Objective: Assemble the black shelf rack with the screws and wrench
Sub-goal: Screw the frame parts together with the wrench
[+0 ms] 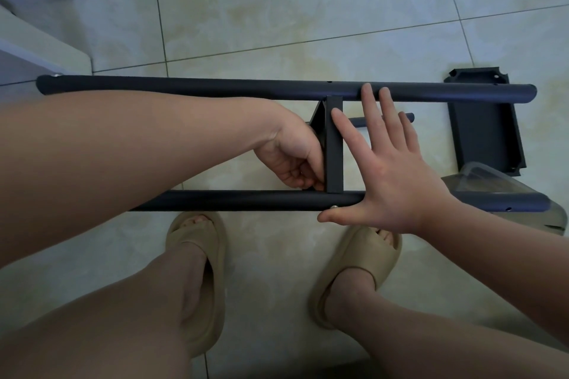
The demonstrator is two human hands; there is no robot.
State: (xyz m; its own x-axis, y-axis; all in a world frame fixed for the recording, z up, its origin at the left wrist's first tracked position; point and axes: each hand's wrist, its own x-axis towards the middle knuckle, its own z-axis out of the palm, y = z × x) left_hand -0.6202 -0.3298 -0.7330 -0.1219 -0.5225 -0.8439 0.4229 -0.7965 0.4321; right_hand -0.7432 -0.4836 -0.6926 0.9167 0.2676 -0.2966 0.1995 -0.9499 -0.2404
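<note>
Head view: the rack frame lies on the floor just past the feet. The left hand has its grip pinched on the shelf piece. The right hand is flat, grip released, spanning both tubes. I'd squeeze the tubes square so the screw seats straight.

Head-worn, steeply downward, probably close.

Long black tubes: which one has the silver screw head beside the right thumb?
The near tube, closest to the feet. The screw head sits on it at the right hand's thumb; the far tube has only that hand's fingertips on it.
</note>
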